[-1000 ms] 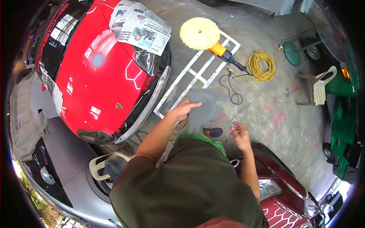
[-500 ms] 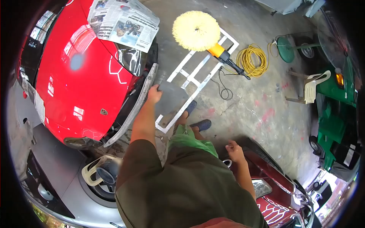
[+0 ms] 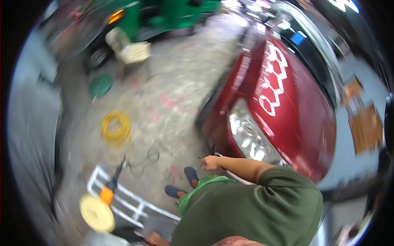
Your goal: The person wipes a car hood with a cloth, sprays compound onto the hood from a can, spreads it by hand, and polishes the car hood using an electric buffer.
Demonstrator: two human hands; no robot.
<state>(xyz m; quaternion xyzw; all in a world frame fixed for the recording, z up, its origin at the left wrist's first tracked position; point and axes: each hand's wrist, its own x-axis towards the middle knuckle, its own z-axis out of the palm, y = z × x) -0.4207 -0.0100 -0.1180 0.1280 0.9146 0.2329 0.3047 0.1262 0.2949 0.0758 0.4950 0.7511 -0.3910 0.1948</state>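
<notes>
My left hand (image 3: 156,238) shows blurred at the bottom edge, with its fingers closed at the edge of a flat grey sheet (image 3: 162,225). The sheet covers part of a white metal frame (image 3: 139,203) on the floor. My right hand (image 3: 210,162) is curled at the front corner of a dark red car (image 3: 293,110), close to its headlight (image 3: 250,131). A small dark tip shows at these fingers, too small to name. On the frame rests an orange and black polisher (image 3: 107,194) with a round, fluffy yellow pad (image 3: 97,213).
A coiled yellow cord (image 3: 116,127) and a thin black cable (image 3: 152,156) lie on the concrete floor. Farther off are a pale plastic chair (image 3: 133,51), a round green base (image 3: 100,85) and a green vehicle (image 3: 164,16). Cardboard (image 3: 366,129) lies beyond the red car.
My view has swung right, from the bright red car with newspaper to the dark red car. The frame and polisher now appear at lower left. My left hand stays by the grey sheet.
</notes>
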